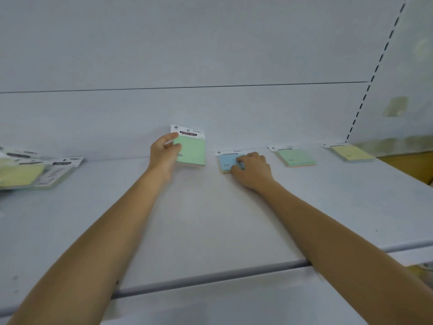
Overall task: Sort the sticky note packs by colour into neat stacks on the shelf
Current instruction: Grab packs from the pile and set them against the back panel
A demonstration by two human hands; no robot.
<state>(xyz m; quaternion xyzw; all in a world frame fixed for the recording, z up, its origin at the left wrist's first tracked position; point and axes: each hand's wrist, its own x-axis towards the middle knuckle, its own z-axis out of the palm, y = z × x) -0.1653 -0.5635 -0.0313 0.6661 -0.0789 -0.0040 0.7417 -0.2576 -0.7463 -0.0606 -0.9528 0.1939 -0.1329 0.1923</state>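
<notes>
My left hand [164,153] grips a green sticky note pack [192,148] by its left edge, tilted upright above the back of the white shelf [199,219]. My right hand [251,168] rests with curled fingers on a blue pack [226,161] lying flat against the back wall. Further right lie a green pack [295,156] and a yellow pack [351,153], both flat. At the far left, a loose pile of packs [35,170] holds a yellow one on top and others overlapping it.
The shelf's front lip [210,275] runs across below my forearms. A white back panel [187,66] rises behind the packs. A slotted upright [372,73] stands at the right, with a cardboard box [412,165] beyond it.
</notes>
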